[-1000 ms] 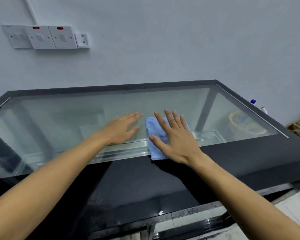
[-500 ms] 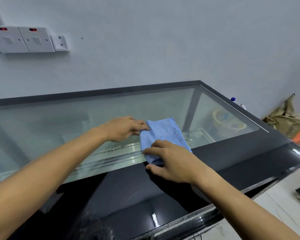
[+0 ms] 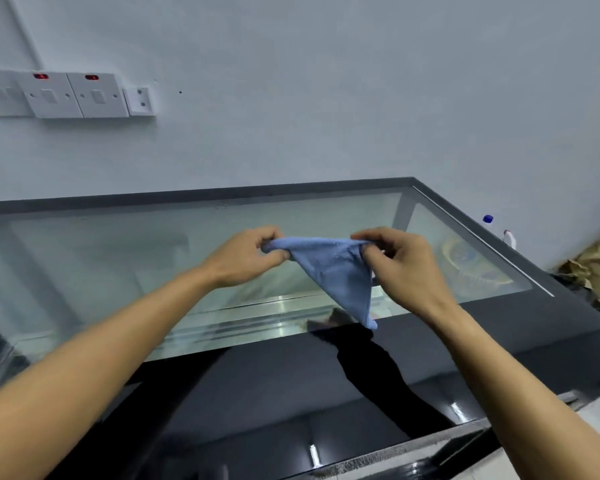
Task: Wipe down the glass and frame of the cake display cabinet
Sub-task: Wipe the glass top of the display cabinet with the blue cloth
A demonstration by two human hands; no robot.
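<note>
A person's left hand (image 3: 245, 258) and right hand (image 3: 400, 268) each pinch an upper corner of a soft blue microfibre cloth (image 3: 336, 271), held above the glass top (image 3: 118, 271) of the black-framed cake display cabinet (image 3: 430, 358). Light and limp, the cloth likely handles best by its corners. Its top edge runs left to right; its loose tip points down, just above the frame.

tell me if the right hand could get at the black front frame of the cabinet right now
Probably yes: the right hand hangs just above the black front frame, nothing between, though it is pinching the blue cloth.
</note>
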